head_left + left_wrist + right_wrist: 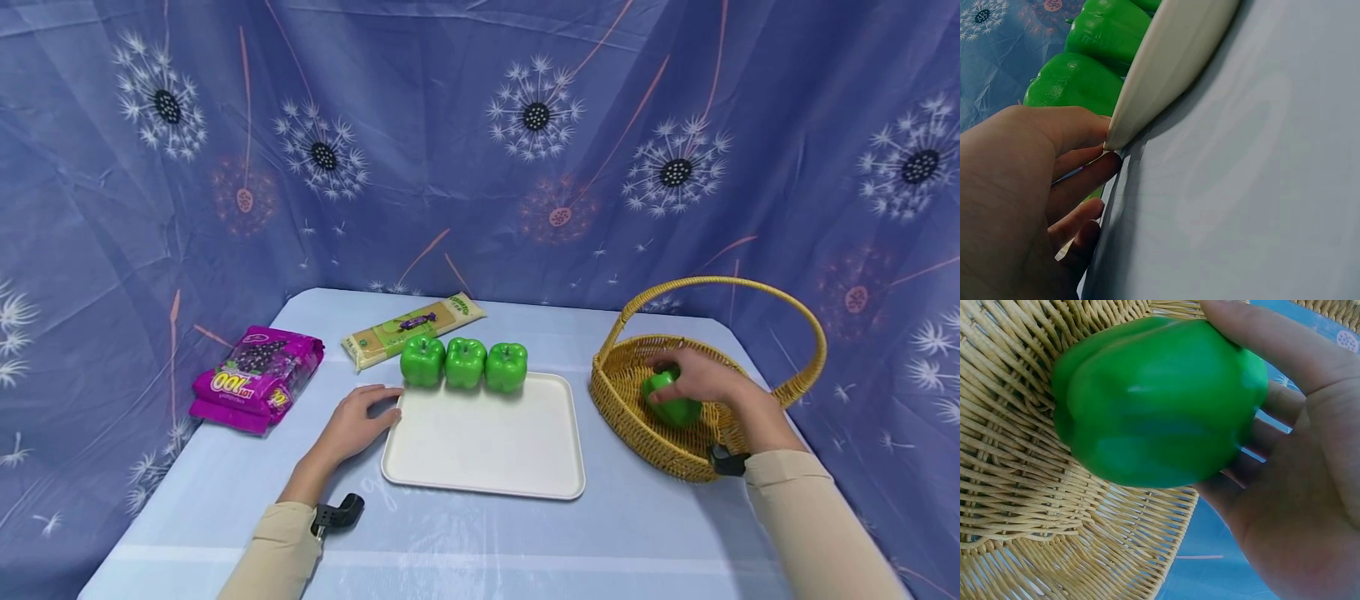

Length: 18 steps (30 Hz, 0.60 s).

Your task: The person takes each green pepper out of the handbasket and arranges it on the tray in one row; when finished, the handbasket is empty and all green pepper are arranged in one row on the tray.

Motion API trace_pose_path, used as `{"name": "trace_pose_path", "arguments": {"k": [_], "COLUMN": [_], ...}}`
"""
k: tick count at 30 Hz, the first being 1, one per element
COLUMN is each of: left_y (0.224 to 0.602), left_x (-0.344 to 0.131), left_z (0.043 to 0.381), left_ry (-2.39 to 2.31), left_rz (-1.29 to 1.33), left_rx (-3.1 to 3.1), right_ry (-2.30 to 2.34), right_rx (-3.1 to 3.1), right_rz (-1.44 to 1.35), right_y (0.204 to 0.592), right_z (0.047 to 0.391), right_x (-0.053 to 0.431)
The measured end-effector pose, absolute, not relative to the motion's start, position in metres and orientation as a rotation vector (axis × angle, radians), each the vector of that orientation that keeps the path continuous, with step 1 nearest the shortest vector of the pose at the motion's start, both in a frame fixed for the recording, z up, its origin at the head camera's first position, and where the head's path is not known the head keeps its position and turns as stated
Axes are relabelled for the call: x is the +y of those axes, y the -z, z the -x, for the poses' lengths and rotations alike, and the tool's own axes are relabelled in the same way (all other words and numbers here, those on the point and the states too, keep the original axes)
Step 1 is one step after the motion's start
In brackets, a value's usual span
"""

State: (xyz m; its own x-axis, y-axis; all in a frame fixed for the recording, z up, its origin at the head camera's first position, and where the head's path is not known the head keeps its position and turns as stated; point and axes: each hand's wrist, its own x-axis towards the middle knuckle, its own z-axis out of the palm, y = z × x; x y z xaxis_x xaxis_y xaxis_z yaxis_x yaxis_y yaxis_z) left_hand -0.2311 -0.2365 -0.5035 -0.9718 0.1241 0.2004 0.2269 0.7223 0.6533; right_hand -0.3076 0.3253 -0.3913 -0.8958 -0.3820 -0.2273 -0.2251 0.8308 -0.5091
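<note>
In the head view my right hand (699,377) holds a green bell pepper (675,410) inside a yellow-brown wicker basket (626,417). The right wrist view has the thumb and fingers of that hand around one end of the bell pepper (1160,403), above the woven wall (1016,444). My left hand (362,422) touches the left rim of a white rectangular tray (483,442) with relaxed fingers; the left wrist view brings its fingertips against the tray's edge (1160,69). Three more green bell peppers (465,363) stand in a row along the tray's back edge.
A purple snack bag (258,375) lies at the table's left side. Behind the peppers is a long beige and green packet (412,329). The basket's tall arched handle (720,282) rises over my right forearm. A blue dandelion-print curtain (450,167) surrounds the white table (480,550).
</note>
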Motion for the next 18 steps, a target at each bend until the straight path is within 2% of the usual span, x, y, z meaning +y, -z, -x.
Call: {"name": "trace_pose_path", "arguments": {"k": [18], "left_y": [0.5053], "left_x": [-0.2375], "left_z": [0.2308], "left_ry": [1.094], "left_rz": [0.279], "left_rx": [-2.776], "right_ry": [0.797], "right_rx": [2.748], "right_rz": [0.504], "right_y": [0.3888], "right_z": [0.3052], "right_x": [0.3243]}}
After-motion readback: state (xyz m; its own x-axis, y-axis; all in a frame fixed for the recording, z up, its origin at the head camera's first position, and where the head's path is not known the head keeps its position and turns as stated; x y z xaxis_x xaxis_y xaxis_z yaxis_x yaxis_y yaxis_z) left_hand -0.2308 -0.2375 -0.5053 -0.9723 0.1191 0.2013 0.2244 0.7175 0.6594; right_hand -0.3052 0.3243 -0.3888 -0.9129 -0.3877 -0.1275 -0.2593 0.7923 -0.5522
